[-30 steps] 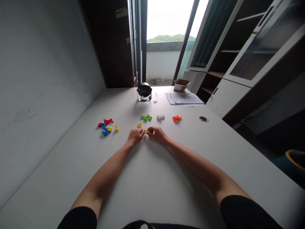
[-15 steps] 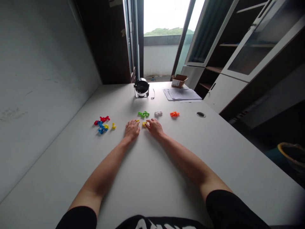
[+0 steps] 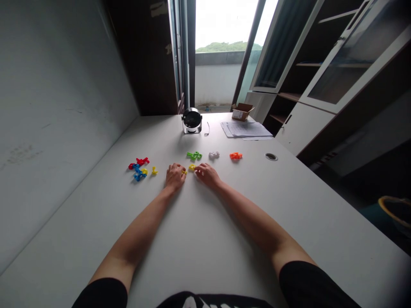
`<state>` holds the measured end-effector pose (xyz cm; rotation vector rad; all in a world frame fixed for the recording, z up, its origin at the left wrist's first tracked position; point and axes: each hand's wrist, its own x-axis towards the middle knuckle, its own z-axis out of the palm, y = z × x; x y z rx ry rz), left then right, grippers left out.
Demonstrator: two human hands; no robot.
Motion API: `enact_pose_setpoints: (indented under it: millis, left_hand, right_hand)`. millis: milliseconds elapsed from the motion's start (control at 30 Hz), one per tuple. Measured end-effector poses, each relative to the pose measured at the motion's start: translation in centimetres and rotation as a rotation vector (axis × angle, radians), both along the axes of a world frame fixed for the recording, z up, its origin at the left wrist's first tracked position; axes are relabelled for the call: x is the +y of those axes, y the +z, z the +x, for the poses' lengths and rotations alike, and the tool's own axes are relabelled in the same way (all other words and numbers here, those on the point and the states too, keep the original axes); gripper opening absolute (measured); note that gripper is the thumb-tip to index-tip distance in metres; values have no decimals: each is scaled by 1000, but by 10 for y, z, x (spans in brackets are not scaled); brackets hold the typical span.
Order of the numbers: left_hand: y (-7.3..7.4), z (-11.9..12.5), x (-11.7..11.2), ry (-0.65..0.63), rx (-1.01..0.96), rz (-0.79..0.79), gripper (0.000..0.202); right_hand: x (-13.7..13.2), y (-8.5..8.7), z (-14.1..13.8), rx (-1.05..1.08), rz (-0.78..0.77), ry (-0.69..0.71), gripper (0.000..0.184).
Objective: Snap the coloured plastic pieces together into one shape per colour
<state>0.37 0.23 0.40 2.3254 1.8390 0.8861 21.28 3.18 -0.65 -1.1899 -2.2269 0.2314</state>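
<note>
My left hand (image 3: 175, 175) rests on the white table (image 3: 205, 239), fingers curled round a small yellow plastic piece (image 3: 184, 172) at its fingertips. My right hand (image 3: 207, 173) lies beside it, fingertips pinching another yellow piece (image 3: 192, 167). The two hands are a little apart. Just beyond them lie a green piece (image 3: 194, 155), a white piece (image 3: 213, 155) and an orange piece (image 3: 235, 155) in a row.
To the left sits a cluster of red (image 3: 140, 162), blue (image 3: 138, 174) and yellow pieces (image 3: 154, 171). A small black and chrome fan (image 3: 192, 120), a stack of papers (image 3: 245, 128) and a cardboard box (image 3: 242, 111) stand at the far end. A cable hole (image 3: 271, 157) is at right.
The hands were together over one yellow piece a second ago; they have moved forward and apart, each now on its own yellow piece.
</note>
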Motion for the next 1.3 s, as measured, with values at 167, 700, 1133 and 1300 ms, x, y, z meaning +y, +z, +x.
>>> enact_pose_setpoints:
  millis: [167, 700, 1133, 1300]
  left_hand:
    - [1, 0, 0, -96, 7, -55, 19]
    - [2, 1, 0, -223, -75, -71, 25]
    - [7, 1, -4, -266, -212, -150, 23]
    - [10, 4, -9, -291, -263, -179, 27]
  right_hand:
    - [-1, 2, 1, 18, 9, 20, 15]
    - [-4, 2, 2, 146, -29, 249, 16]
    - [-5, 3, 0, 215, -54, 209, 7]
    - [-3, 2, 0, 252, -114, 164, 7]
